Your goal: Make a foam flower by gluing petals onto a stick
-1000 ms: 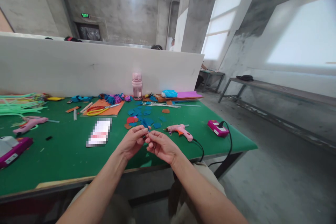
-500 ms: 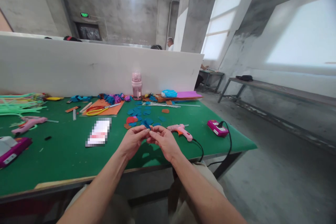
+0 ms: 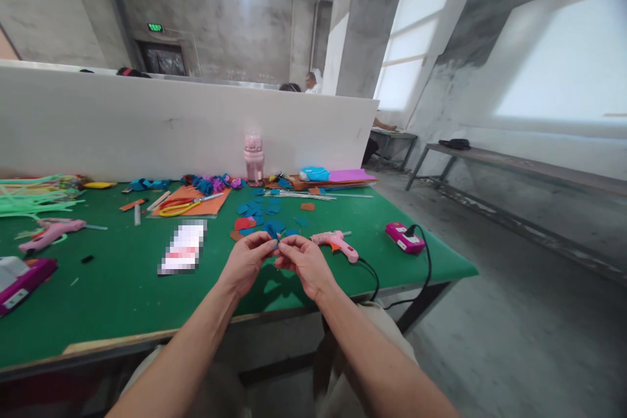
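Between my fingertips is a small blue felt piece (image 3: 273, 230), folded or curled, above the green table. My left hand (image 3: 248, 260) pinches it from the left. My right hand (image 3: 306, 262) pinches at its right side, the fingertips of both hands almost touching. The fingers hide the lower part of the piece. Just beyond my hands lie several flat blue felt cutouts (image 3: 273, 209) and a red cutout (image 3: 241, 224). Right of my right hand rests a pink glue gun (image 3: 337, 245) with a black cord.
A magenta power box (image 3: 405, 238) sits at the table's right, its cord hanging over the front edge. Yellow-handled scissors (image 3: 179, 208), a blurred-out phone-like rectangle (image 3: 183, 248) and a second pink glue gun (image 3: 51, 235) lie leftward. A pink bottle (image 3: 254, 160) stands by the white partition (image 3: 186, 124).
My hands stay nearly in place, still pinching the blue felt piece, which now stands slightly higher above the fingertips. The view has shifted very slightly.
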A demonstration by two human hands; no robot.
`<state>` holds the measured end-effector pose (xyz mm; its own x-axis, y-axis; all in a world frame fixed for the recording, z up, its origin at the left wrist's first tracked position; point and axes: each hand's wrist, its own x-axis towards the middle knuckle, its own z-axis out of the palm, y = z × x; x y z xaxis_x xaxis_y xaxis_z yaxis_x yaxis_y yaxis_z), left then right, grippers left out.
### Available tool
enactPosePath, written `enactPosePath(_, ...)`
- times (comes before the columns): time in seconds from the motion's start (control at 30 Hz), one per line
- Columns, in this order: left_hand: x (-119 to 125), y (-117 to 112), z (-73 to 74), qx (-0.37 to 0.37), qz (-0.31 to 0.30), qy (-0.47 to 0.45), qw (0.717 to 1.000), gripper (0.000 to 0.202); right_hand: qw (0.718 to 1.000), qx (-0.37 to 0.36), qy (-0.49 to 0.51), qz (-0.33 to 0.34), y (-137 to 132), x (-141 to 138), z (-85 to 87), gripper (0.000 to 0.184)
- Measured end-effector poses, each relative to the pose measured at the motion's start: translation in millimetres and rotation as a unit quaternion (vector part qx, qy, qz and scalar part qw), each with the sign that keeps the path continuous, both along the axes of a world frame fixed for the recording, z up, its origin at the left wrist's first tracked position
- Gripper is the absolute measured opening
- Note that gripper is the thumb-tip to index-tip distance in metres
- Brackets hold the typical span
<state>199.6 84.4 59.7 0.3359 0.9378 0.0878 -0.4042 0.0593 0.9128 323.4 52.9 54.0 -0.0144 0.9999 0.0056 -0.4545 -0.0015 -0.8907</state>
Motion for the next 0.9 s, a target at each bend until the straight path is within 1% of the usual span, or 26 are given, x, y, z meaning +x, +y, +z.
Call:
enactPosePath(0.13,0,0,0.8,0.005,0.013,0.018,1.000,0.016,1.000,-0.008,-0.006,-0.001,0,0,0.8,0.027)
enactPosePath(0.33,0,-1,0.9,0.017,0.016,0.034,0.999,0.014,1.000,-0.004,0.003,0.000,0,-1,-0.2,0.024)
enactPosePath(0.5,-2,0,0.9,0.017,0.000,0.031,0.999,0.013,1.000,-0.011,0.025,0.012,1,0,-1.0,0.024)
enactPosePath(0.57,-4,1,1.4,0.007,-0.021,0.028,0.999,0.013,0.999,-0.014,0.039,0.034,1,2,-0.3,0.023)
enactPosePath(0.7,-9,2,1.8,-0.009,-0.067,0.020,0.998,0.012,0.991,-0.028,0.075,0.111,0,8,0.9,0.019)
enactPosePath(0.8,-11,3,0.6,-0.022,-0.078,0.011,0.997,0.012,0.982,-0.041,0.101,0.152,-1,11,0.8,0.015)
enactPosePath(0.9,-12,4,-1.3,-0.027,-0.081,0.002,0.996,0.012,0.975,-0.056,0.121,0.180,-2,11,0.5,0.012)
